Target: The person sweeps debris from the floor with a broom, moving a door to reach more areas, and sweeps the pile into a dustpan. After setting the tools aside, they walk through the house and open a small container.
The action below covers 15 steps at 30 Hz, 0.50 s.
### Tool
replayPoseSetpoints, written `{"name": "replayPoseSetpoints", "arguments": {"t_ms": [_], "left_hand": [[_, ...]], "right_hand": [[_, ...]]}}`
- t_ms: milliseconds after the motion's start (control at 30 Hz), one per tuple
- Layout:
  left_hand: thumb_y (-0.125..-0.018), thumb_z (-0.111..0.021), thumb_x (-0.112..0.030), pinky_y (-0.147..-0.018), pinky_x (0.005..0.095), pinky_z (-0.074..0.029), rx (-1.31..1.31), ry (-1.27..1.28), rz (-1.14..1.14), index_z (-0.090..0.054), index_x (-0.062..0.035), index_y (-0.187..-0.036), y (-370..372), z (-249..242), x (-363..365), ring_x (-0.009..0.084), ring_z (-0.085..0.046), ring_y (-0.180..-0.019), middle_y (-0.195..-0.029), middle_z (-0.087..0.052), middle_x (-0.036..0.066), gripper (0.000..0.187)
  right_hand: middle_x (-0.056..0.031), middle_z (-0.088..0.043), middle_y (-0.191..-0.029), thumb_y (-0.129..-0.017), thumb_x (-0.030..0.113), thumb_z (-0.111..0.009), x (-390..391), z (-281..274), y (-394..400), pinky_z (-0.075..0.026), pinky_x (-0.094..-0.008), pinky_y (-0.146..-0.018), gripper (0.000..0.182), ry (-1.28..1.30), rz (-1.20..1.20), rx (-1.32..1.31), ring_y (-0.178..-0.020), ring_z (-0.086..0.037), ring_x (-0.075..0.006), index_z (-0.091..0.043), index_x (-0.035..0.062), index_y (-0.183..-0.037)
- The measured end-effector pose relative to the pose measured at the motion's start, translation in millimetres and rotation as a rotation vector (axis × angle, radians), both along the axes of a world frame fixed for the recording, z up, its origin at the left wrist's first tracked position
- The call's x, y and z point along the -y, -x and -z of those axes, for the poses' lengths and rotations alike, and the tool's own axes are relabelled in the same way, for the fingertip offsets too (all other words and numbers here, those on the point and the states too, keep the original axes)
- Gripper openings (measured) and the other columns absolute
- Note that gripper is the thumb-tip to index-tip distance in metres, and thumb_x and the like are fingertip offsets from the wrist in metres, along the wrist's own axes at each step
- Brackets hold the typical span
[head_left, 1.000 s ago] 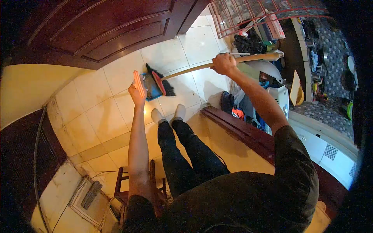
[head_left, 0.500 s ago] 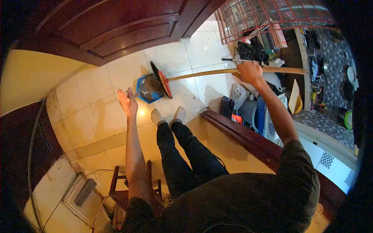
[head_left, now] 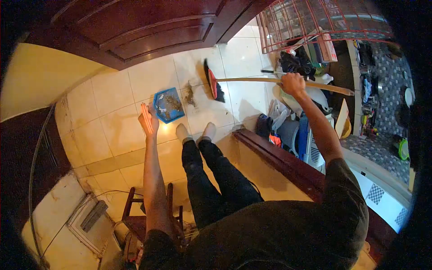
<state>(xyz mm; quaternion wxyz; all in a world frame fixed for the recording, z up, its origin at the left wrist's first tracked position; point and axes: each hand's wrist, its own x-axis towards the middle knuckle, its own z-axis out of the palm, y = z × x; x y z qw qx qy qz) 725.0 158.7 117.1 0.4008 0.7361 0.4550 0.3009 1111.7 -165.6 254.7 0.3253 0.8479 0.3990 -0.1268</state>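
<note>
Noted a brown panelled door (head_left: 157,33) beside a yellow wall (head_left: 49,78). Observed a red wire rack (head_left: 310,20) at upper right, near a black bag (head_left: 294,64). Found a pale plastic bag (head_left: 279,112) at centre right. Recorded a dark stool (head_left: 136,222) at lower left and a cable (head_left: 32,180) at far left.

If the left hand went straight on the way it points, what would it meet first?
Probably the door, past a stretch of floor; depth is unclear, so the left hand might touch floor first.
</note>
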Motion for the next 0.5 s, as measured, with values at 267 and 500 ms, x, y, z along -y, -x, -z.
{"name": "replayPoseSetpoints", "arguments": {"t_ms": [267, 500], "left_hand": [[-0.088, -0.054, -0.028, -0.045, 0.0294, -0.032, 0.006, 0.102, 0.058, -0.047, 0.0013, -0.065, -2, 7, 4, 0.0104, -0.036, -0.05, -0.052, -0.037, 0.003, 0.038], [-0.09, -0.041, -0.043, -0.086, 0.0312, -0.039, -0.253, 0.344, 0.198, -0.052, 0.0114, -0.104, 8, 11, -3, 0.0197, -0.057, -0.085, -0.085, -0.065, 0.018, 0.057]], "right_hand": [[-0.0085, -0.064, -0.081, -0.079, 0.043, -0.055, -43, 40, 46, -0.048, -0.0387, -0.069, 0.034, -0.077, -0.13, -0.066, -0.08, -0.061, -0.0269, -0.066, 0.0121, -0.088], [-0.0099, -0.064, -0.078, -0.078, 0.043, -0.057, -74, 40, 84, -0.051, -0.0387, -0.067, 0.034, -0.214, -0.139, -0.151, -0.077, -0.063, -0.0284, -0.066, 0.0098, -0.08]]}}
